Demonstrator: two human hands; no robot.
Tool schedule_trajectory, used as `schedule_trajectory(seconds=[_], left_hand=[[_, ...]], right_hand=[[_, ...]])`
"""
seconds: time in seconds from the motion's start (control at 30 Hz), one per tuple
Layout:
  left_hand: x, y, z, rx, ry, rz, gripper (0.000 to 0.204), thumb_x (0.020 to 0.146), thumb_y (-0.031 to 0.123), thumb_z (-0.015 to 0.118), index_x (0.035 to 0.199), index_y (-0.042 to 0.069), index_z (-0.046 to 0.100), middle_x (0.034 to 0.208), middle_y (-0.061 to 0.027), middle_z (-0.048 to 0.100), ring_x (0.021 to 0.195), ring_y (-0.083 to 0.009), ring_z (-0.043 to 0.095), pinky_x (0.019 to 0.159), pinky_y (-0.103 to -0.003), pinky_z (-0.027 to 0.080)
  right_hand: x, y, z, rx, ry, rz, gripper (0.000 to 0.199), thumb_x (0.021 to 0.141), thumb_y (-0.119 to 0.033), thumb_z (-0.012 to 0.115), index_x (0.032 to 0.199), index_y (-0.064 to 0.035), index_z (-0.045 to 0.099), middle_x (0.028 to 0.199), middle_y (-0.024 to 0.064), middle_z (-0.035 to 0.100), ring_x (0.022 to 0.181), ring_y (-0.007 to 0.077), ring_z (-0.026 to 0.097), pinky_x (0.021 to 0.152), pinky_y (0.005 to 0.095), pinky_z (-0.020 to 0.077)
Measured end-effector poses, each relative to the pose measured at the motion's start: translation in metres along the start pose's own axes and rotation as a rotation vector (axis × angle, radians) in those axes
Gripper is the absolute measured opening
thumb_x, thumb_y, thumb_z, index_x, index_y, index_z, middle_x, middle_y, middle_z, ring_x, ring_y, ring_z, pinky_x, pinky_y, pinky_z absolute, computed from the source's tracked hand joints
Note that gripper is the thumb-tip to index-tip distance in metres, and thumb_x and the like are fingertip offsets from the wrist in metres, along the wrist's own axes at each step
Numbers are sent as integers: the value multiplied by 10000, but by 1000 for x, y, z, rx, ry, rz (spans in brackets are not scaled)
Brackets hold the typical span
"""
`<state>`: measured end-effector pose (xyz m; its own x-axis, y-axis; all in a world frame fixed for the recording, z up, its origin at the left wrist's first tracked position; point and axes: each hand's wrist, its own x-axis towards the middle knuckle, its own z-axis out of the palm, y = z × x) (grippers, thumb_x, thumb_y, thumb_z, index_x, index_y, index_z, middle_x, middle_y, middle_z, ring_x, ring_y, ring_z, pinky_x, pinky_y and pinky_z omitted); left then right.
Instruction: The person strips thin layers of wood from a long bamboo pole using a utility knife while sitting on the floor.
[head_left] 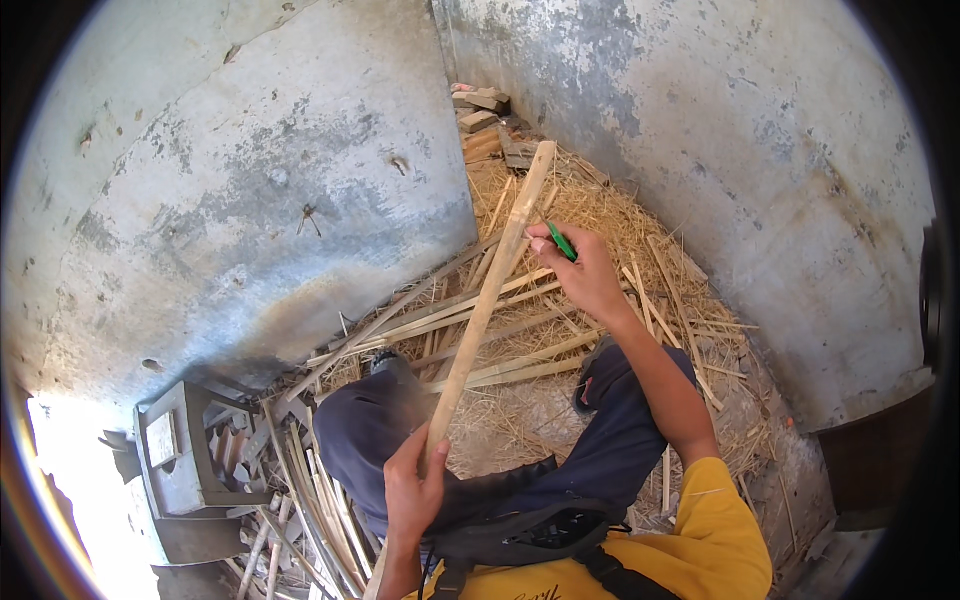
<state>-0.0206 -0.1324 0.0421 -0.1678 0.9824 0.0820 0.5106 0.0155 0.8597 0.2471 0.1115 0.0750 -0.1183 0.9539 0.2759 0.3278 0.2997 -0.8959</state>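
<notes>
Nearby, slats (520, 372) beneath held strip (485, 303).

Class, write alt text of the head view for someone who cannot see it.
A person's left hand grips a long pale strip, while the right hand holds a small green object beside it; straw-like shreds and more strips lie below.

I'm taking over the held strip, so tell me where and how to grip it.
Probably best by the bare middle of the strip, from the left, across its width: it is long and slim, the left hand holds it lower down, and the right hand, with the green tool, is at its upper right side.
</notes>
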Motion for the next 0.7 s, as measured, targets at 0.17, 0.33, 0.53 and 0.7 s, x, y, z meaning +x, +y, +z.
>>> schedule_trajectory(seconds=[0.17, 0.33, 0.53, 0.7], left_hand=[[-2, -12, -4, -105, -89, -26, 351, 1100, 206, 645, 1351, -34, 701, 843, -23, 667, 724, -77, 570, 662, -265, 459], [-6, -18, -8, -277, -219, -134, 392, 1141, 266, 585, 1437, 27, 676, 774, 72, 514, 600, 2, 398, 532, -210, 290], [-7, -16, -15, -426, -332, -214, 447, 1155, 295, 556, 1484, 0, 625, 799, 58, 508, 582, -9, 394, 507, -198, 288], [-5, -19, -18, -544, -384, -267, 474, 1157, 299, 554, 1505, -19, 594, 794, 58, 487, 576, -10, 380, 500, -196, 284]], right_hand=[[3, 14, -8, 45, 11, -91, 246, 1057, -123, 655, 1229, -5, 784, 801, 15, 724, 660, 84, 598, 627, 270, 460], [5, 5, -13, 166, -23, -141, 230, 1057, -124, 650, 1195, 0, 786, 891, 11, 740, 806, 87, 631, 750, 275, 486], [3, 3, -20, 296, -46, -108, 206, 1054, -141, 661, 1163, -13, 780, 933, 6, 731, 851, 75, 613, 779, 268, 472], [1, -3, -26, 399, -89, 3, 183, 1057, -151, 668, 1159, -52, 783, 749, -67, 619, 644, 24, 479, 610, 239, 376]])
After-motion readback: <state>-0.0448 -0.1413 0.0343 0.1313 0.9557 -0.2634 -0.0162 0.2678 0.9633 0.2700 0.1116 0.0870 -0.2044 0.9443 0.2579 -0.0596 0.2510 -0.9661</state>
